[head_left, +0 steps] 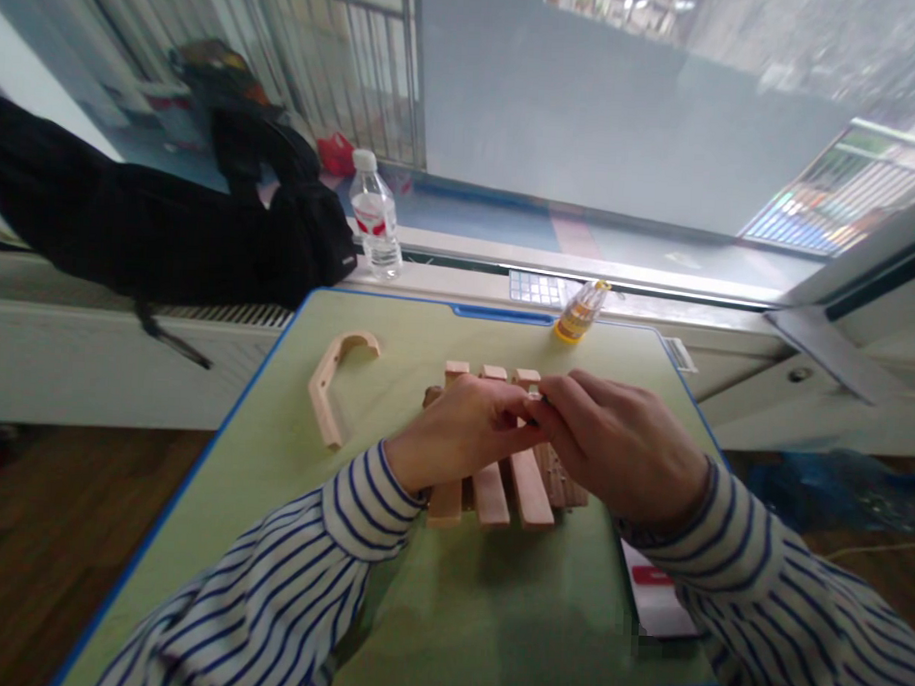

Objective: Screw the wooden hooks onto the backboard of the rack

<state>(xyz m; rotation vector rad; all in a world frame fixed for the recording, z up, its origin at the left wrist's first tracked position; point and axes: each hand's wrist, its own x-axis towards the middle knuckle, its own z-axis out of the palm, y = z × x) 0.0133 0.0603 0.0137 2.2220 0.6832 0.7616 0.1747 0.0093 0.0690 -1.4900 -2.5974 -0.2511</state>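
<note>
My left hand (459, 423) and my right hand (626, 444) meet above a wooden slatted piece (533, 491) on the table. The fingertips of both are pinched together around something small, which the fingers mostly hide; a bit of dark and of shiny white shows there. Under the hands, several pale flat slats run side by side, with brown, rougher wood (569, 482) at the right with small points on it. My hands cover the middle of this piece. To the left lies a curved wooden part (322, 393) with holes, apart from both hands.
The green table (271, 537) has a blue edge. A small amber glue-like bottle (581, 312) stands at its back right. A white and red booklet or packet (657, 595) lies under my right forearm. Behind are a water bottle (377, 225), a black bag (304, 218) and a window.
</note>
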